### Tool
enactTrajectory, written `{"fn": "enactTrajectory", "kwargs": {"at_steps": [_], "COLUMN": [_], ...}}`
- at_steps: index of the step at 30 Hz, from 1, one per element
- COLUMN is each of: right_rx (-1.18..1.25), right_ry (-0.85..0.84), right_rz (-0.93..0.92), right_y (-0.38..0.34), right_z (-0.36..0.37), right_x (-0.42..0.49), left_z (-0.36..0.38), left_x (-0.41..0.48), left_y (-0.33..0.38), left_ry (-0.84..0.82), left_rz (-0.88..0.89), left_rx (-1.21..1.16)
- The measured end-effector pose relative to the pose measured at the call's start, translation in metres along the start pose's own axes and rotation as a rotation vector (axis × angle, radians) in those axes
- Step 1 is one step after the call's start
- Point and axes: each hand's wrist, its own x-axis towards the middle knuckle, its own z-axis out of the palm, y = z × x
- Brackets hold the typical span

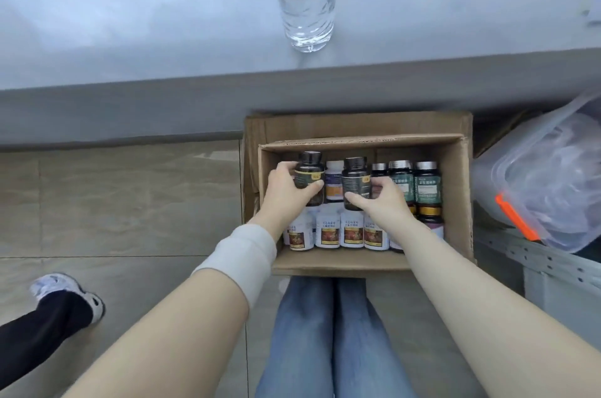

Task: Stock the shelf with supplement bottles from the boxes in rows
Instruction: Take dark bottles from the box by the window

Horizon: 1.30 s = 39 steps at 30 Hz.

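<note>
The person is reaching into the open cardboard box point(357, 262), which is standing on the floor at the foot of the grey shelf point(162, 23). The left hand point(286, 189) is gripping one dark bottle point(309, 174) at the far left of the box, with thumb and fingers curled round the label. The right hand point(382, 199) is holding a second dark bottle point(355, 183) just to the right of it, with the thumb on the near side and the fingers wrapping behind. Both bottles are standing higher than their neighbours, so they seem to be raised a little, though the wide lens is making this hard to judge.

For a clean lift, both bottles are best going straight up, so that they are not knocking the small white bottle point(334, 179) between them or the row of white bottles point(328, 231) on the near side. A water bottle point(307, 7) is standing on the shelf, so the row is better starting beside it, with labels facing forward.
</note>
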Motion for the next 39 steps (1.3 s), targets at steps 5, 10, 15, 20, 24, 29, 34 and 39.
{"fn": "enactTrajectory", "kwargs": {"at_steps": [5,10,15,20,24,29,34,39], "right_rx": [0.126,0.336,0.628,0.869,1.000,1.213,1.349,1.362], "right_ry": [0.024,0.057,0.149,0.277,0.432,0.621,0.780,1.052], "right_rz": [0.024,-0.024,-0.107,-0.147,-0.177,-0.213,-0.233,-0.146], "right_y": [-0.017,-0.027,-0.009,0.041,0.092,0.173,0.277,0.386], "right_z": [-0.051,-0.078,-0.091,-0.089,-0.088,-0.075,-0.056,-0.029], "right_x": [-0.096,-0.198,-0.289,-0.375,-0.446,-0.527,-0.615,-0.709], "left_z": [-0.044,-0.067,-0.054,-0.022,0.017,0.074,0.147,0.225], "left_x": [-0.085,-0.171,-0.234,-0.291,-0.359,-0.450,-0.562,-0.674], "left_y": [0.055,0.110,0.141,0.152,0.144,0.114,0.064,-0.007], "left_ry": [-0.178,-0.326,-0.523,-0.683,-0.796,-0.997,-1.151,-1.268], "left_rz": [0.041,0.209,0.338,0.385,0.487,0.611,0.747,0.894], "left_rx": [-0.137,-0.118,-0.160,-0.208,-0.120,0.118,0.288,0.479]}}
